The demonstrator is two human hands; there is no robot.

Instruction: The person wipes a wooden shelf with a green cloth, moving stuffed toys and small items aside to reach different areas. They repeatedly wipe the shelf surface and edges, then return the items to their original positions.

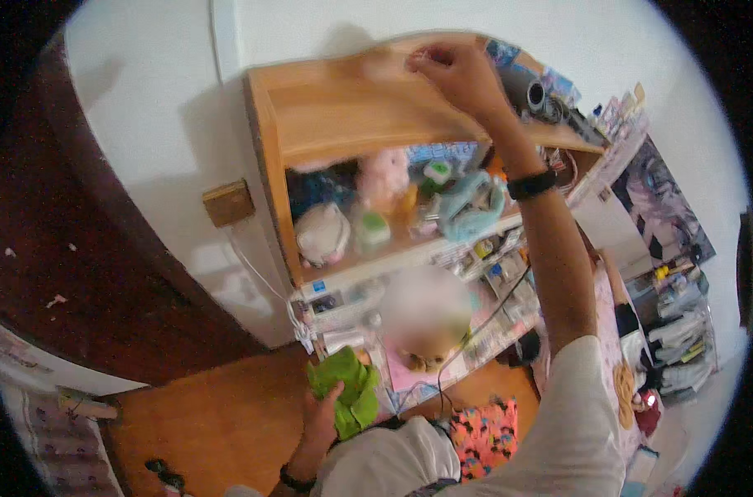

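My left hand (pixel 322 413) holds a bright green cloth (pixel 348 391) low at the front, beside the desk's edge. My right hand (pixel 454 77) is raised over the top of the wooden shelf unit (pixel 351 93), fingers curled together; whether something small is between them cannot be told. Inside the shelf below stand a pink plush toy (pixel 385 177), a white rounded pouch (pixel 323 235), a green-and-white container (pixel 374 230) and a light blue fabric item (pixel 472 208). A blurred pale round object (pixel 426 310) stands over the desk.
Rolled dark tubes (pixel 538 96) lie on the shelf top at right. A wooden box (pixel 228 203) is on the wall at left, with a white cable below. A black cable crosses the desk. A patterned coral cloth (pixel 485 438) is near my body. A crowded rack (pixel 680 329) stands at right.
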